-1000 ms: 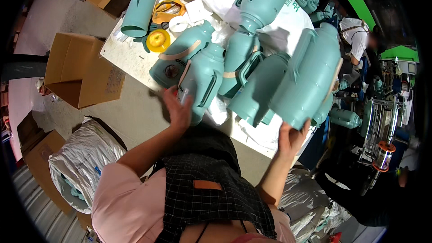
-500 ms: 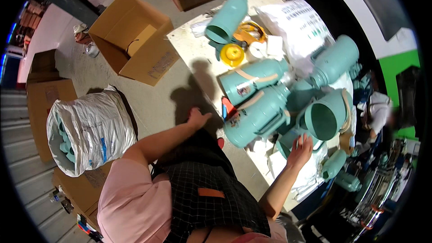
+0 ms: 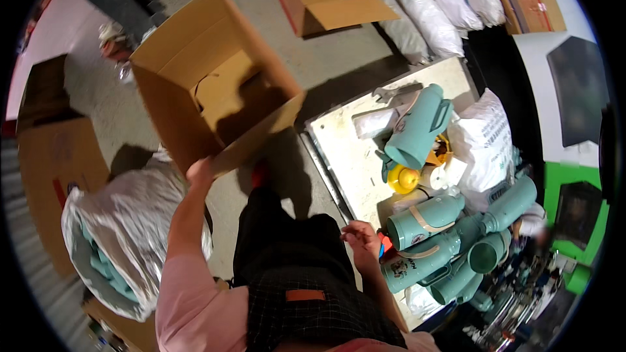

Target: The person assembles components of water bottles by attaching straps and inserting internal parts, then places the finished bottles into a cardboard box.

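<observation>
My left hand is closed on the near rim of an open cardboard box, which stands on the floor ahead of me. Some dark shadow lies inside the box. Beside the table's left edge, my right hand is loosely open, its fingers a little bent and nothing visible in them. Close to it on the table lie several green thermos jug shells, among them one with a beige handle strap and one lying nearer to me. A small red and blue object is partly hidden beside them.
The pale table also bears another green jug shell, a yellow domed piece and a white plastic bag. A white woven sack with green pieces inside stands at left. A second carton is far ahead.
My left hand has reached forward and taken hold of the box rim. My right hand has come away from the jug shells to the table's left edge. The view has turned left.
</observation>
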Demonstrator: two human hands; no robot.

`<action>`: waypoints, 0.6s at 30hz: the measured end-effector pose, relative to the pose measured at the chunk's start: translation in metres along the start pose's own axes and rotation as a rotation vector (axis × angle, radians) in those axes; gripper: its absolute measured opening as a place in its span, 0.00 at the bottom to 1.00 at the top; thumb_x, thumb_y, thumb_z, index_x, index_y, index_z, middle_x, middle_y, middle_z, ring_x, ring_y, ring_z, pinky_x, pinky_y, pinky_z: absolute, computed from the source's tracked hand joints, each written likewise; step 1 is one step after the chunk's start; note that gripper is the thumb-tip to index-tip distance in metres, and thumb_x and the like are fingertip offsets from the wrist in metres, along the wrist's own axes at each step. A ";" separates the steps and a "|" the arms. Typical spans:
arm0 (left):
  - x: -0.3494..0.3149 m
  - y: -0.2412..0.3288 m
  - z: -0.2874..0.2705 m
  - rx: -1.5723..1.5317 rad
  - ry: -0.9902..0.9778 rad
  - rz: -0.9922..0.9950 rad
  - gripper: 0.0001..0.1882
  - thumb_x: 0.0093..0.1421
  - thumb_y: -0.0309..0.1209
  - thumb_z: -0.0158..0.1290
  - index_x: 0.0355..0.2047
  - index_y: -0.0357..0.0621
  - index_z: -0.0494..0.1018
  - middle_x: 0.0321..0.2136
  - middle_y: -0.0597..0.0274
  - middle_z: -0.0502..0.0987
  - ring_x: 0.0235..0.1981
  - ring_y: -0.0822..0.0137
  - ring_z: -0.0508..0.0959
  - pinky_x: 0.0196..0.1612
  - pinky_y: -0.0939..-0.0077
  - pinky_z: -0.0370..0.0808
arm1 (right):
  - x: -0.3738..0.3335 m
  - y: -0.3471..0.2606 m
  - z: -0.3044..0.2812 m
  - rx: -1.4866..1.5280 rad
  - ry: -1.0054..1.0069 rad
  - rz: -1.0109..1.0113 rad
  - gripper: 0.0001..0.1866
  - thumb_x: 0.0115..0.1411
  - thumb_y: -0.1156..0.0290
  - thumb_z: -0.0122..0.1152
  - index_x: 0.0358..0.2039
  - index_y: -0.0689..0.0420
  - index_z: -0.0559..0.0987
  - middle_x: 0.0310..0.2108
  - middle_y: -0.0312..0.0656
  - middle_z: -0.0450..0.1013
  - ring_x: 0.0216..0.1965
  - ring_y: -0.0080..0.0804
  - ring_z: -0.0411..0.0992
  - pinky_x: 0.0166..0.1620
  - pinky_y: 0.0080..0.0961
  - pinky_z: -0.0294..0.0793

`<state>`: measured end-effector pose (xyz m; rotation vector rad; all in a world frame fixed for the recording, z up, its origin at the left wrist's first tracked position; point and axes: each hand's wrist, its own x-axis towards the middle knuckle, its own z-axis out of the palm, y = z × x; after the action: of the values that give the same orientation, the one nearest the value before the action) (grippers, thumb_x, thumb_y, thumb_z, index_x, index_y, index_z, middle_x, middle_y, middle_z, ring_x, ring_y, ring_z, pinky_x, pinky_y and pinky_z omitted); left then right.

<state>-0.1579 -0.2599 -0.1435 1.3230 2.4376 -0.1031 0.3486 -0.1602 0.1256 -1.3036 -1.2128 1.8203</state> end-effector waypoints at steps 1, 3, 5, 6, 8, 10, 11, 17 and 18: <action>0.004 0.022 -0.023 -0.049 -0.113 -0.006 0.17 0.67 0.40 0.43 0.45 0.50 0.80 0.41 0.51 0.83 0.45 0.48 0.82 0.48 0.54 0.77 | 0.000 -0.009 -0.005 -0.032 0.063 0.053 0.15 0.64 0.87 0.56 0.50 0.59 0.75 0.43 0.41 0.77 0.41 0.27 0.76 0.45 0.25 0.77; 0.003 -0.074 -0.063 -0.191 -0.177 -0.579 0.23 0.70 0.47 0.43 0.43 0.41 0.80 0.46 0.46 0.81 0.52 0.44 0.78 0.52 0.51 0.73 | 0.029 -0.019 0.000 -0.046 0.041 0.087 0.14 0.64 0.86 0.56 0.49 0.61 0.76 0.42 0.41 0.78 0.41 0.26 0.77 0.45 0.25 0.77; -0.041 -0.163 -0.101 0.134 -0.113 -0.352 0.16 0.67 0.39 0.47 0.46 0.45 0.79 0.45 0.47 0.81 0.49 0.45 0.79 0.51 0.54 0.75 | 0.061 -0.004 -0.013 -0.129 0.151 0.196 0.09 0.66 0.83 0.57 0.46 0.62 0.77 0.37 0.39 0.79 0.39 0.25 0.77 0.45 0.23 0.77; -0.052 -0.186 -0.120 0.237 -0.187 -0.442 0.13 0.65 0.33 0.50 0.47 0.48 0.79 0.44 0.48 0.82 0.46 0.47 0.81 0.49 0.55 0.77 | 0.082 -0.014 -0.012 -0.199 0.156 0.137 0.08 0.65 0.80 0.59 0.45 0.62 0.78 0.35 0.38 0.79 0.37 0.23 0.77 0.44 0.22 0.77; -0.056 -0.162 -0.169 0.149 -0.214 -0.311 0.17 0.63 0.22 0.47 0.49 0.45 0.80 0.42 0.47 0.83 0.45 0.46 0.82 0.49 0.51 0.78 | 0.121 -0.017 -0.023 -0.326 0.199 0.137 0.09 0.64 0.80 0.61 0.45 0.62 0.78 0.33 0.36 0.78 0.36 0.21 0.76 0.42 0.20 0.75; -0.064 -0.203 -0.163 0.193 -0.203 -0.552 0.21 0.64 0.33 0.53 0.58 0.53 0.75 0.47 0.48 0.82 0.49 0.47 0.81 0.48 0.52 0.79 | 0.186 -0.019 -0.015 -0.258 0.116 0.022 0.07 0.63 0.80 0.61 0.42 0.63 0.78 0.33 0.36 0.78 0.34 0.21 0.75 0.40 0.21 0.74; -0.052 -0.200 -0.166 0.287 -0.287 -0.315 0.24 0.63 0.42 0.57 0.59 0.54 0.74 0.47 0.48 0.81 0.50 0.49 0.81 0.48 0.54 0.79 | 0.217 -0.023 -0.016 -0.264 0.109 -0.032 0.09 0.64 0.80 0.60 0.45 0.61 0.77 0.34 0.36 0.78 0.34 0.21 0.75 0.39 0.20 0.74; 0.130 0.043 -0.182 0.023 0.204 -0.016 0.22 0.58 0.34 0.60 0.52 0.43 0.72 0.50 0.51 0.77 0.54 0.49 0.75 0.56 0.60 0.73 | 0.375 -0.075 0.028 0.323 0.204 0.048 0.15 0.67 0.75 0.60 0.53 0.57 0.72 0.39 0.42 0.79 0.35 0.25 0.78 0.39 0.22 0.77; 0.163 0.105 -0.207 -0.103 0.150 0.014 0.24 0.57 0.32 0.60 0.54 0.42 0.70 0.53 0.49 0.75 0.57 0.48 0.72 0.60 0.58 0.70 | 0.408 -0.074 0.034 0.384 0.228 0.033 0.15 0.67 0.74 0.61 0.53 0.56 0.71 0.40 0.43 0.80 0.35 0.26 0.78 0.39 0.23 0.78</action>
<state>-0.2102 -0.0232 0.0033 1.3468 2.5186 0.1280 0.1714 0.2047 0.0327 -1.2689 -0.6842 1.7609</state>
